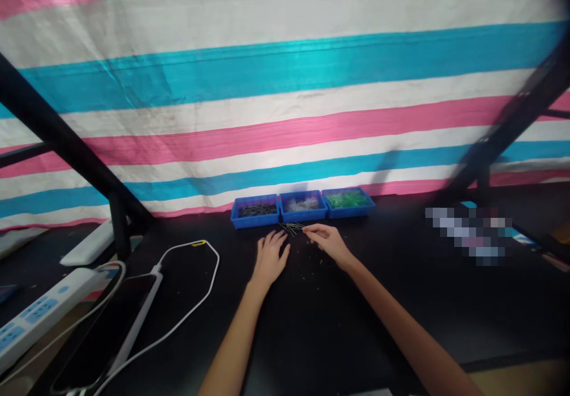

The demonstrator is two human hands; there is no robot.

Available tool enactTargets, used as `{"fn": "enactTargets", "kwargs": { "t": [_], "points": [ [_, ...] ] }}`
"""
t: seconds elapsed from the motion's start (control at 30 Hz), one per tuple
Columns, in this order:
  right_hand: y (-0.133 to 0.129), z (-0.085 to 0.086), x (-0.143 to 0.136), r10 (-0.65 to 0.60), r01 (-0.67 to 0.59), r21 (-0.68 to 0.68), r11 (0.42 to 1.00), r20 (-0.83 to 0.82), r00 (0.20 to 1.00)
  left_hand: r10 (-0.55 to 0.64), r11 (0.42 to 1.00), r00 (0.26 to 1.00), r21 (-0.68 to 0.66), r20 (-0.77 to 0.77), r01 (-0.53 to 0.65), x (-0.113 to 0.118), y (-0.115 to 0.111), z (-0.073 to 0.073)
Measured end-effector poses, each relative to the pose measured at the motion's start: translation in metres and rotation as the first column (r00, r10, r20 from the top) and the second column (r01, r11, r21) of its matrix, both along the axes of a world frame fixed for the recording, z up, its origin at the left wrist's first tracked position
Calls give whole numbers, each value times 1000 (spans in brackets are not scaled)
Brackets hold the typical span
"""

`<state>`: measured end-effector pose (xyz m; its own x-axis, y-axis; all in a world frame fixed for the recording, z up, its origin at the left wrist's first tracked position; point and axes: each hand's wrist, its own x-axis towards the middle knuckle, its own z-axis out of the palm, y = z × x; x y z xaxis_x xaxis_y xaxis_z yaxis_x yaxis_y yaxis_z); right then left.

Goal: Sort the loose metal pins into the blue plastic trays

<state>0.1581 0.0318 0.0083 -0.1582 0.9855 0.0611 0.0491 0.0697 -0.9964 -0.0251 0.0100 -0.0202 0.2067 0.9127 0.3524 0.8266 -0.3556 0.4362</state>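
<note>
A small loose pile of thin metal pins (291, 228) lies on the black table just in front of the blue trays. My left hand (270, 259) rests palm down just left of and nearer than the pile, fingers apart and holding nothing. On the other side, my right hand (328, 243) pinches thumb and forefinger at the right end of the pile, seemingly on one thin pin. The left blue tray (256, 224) holds many similar dark pins. Small clear pieces fill the middle blue tray (305, 215), and green pieces the right blue tray (351, 211).
At the left lie a phone-like dark device (107, 330), a white cable (214, 277) and a white power strip (40, 313). Black frame bars (75, 141) slant up on both sides. A striped sheet (285, 105) hangs behind. Tiny scraps dot the table (307, 336).
</note>
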Motion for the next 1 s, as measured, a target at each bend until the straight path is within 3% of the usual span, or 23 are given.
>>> {"fn": "enactTargets", "kwargs": {
  "t": [0.3,0.5,0.83,1.0],
  "points": [
    [-5,-2,14,-55,55,-22,998,-28,998,-36,998,996,40,-87,39,5,-2,3],
    [-6,-8,12,-63,64,40,997,-20,998,4,994,994,110,-105,8,6,-1,5],
    [-7,-14,7,-47,33,144,989,93,995,70,978,993,201,-94,-49,6,5,4],
    [-8,-15,8,-109,58,214,975,237,965,82,985,994,156,-78,-69,9,3,7]
  ]
}}
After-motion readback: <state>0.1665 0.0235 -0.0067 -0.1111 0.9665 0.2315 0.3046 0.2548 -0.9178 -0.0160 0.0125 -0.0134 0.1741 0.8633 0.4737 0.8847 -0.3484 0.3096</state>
